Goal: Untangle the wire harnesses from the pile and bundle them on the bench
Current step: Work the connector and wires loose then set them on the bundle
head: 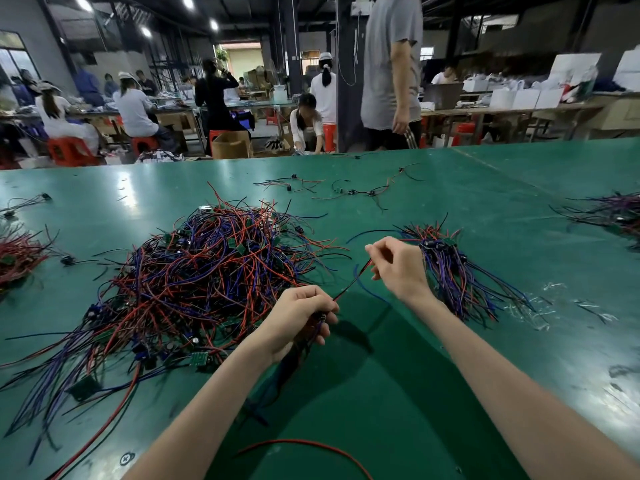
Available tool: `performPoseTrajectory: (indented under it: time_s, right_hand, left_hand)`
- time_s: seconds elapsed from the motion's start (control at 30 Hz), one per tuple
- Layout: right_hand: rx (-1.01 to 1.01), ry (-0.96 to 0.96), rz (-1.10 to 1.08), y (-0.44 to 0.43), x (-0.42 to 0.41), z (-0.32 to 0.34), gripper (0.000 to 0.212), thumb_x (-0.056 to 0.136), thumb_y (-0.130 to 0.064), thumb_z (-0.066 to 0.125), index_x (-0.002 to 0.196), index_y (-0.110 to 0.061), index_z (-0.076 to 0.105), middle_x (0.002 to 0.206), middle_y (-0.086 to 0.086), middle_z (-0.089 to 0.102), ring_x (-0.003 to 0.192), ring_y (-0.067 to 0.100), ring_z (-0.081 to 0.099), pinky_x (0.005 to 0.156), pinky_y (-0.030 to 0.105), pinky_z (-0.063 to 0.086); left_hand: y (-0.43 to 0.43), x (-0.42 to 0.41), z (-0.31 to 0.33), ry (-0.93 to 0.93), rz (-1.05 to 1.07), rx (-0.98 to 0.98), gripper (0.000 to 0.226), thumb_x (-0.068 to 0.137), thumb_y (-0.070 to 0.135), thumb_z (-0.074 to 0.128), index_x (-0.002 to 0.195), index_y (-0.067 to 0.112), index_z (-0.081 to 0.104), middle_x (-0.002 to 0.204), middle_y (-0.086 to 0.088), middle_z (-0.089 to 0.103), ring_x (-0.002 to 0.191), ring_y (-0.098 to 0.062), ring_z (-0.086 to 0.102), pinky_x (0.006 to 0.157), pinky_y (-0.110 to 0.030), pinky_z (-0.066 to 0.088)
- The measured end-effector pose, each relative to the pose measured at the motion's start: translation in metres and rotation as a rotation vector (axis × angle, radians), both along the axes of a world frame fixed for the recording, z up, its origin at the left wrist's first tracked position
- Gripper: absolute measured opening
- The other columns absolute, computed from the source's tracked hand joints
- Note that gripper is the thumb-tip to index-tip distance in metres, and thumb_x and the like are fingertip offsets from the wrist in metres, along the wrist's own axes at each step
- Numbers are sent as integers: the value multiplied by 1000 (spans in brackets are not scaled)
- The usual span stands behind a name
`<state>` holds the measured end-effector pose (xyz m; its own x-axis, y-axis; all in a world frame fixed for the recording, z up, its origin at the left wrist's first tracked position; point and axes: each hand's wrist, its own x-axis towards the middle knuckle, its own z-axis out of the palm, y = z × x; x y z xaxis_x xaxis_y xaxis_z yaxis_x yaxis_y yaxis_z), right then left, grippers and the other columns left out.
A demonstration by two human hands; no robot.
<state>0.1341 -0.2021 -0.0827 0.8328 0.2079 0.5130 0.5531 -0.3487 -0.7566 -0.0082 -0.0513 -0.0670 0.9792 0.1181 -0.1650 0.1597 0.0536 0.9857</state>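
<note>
Nearest the camera, on the green bench (450,382), a loose red wire (311,444) lay in a curve between the two forearms. Just beyond it the left hand (298,315) was curled round one wire harness (352,279), whose dark and blue leads hung blurred below the fist. A thin red-and-black strand of that harness ran taut up to the right hand (398,265), which pinched it between thumb and forefinger.

Both hands were held above the bench. Left of them the big pile (194,271) of red, blue and black wires and small green boards lay tangled on the bench. Just behind the right hand lay a bundle (453,271), its wires side by side. Smaller heaps sat at the left edge (17,254) and the right edge (609,213).

Farther back, a few scattered harnesses (346,192) lay apart. Past the bench stood a person in a grey shirt (391,64), and seated workers (135,112) sat at other tables.
</note>
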Motion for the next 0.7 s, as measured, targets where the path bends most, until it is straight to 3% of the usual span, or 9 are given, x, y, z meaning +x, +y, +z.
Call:
performPoseTrajectory:
  time_s: [0.13,0.43,0.5,0.53,0.63,0.7]
  right_hand:
    - [-150,-415,-69,1,-1,-5,18,86,-7,67,72,2,62,66,9,61,57,19,50,56,32,44]
    - [-218,-664,-86,-1,-1,-8,17,85,-4,67,70,0,59,64,9,57,51,23,49,50,28,40]
    - [-151,-526,-70,3,-3,-7,18,87,-7,65,71,-1,61,62,4,58,51,18,49,52,25,39]
    - [-73,-367,-55,4,-3,-5,20,89,-11,64,71,-3,62,60,0,59,48,14,49,50,20,39]
    - [309,286,93,5,-2,4,22,91,-15,62,71,-4,64,53,-4,62,40,6,51,40,18,41]
    - [571,611,138,5,-1,7,22,89,-10,62,70,-1,63,49,-2,60,37,5,46,36,17,37]
  left_hand:
    - [-2,-4,5,-13,-37,-32,19,89,0,53,71,4,57,56,-6,58,39,-11,48,35,-18,37]
    - [-5,-7,7,-51,-131,-34,19,90,0,52,73,4,58,60,-7,59,41,-13,49,35,-18,37]
    - [-4,-7,7,-49,-147,-36,20,90,0,52,72,4,58,60,-7,60,41,-12,49,35,-19,37]
    - [-4,-8,7,-47,-143,-34,20,90,0,52,72,4,58,60,-7,60,41,-12,49,35,-19,38]
    - [-3,-7,7,-34,-99,-29,20,90,-1,52,71,3,58,58,-7,59,40,-12,48,36,-18,38]
    - [-2,-6,7,-21,-74,-26,19,90,-1,51,72,2,58,58,-8,58,40,-12,48,36,-18,38]
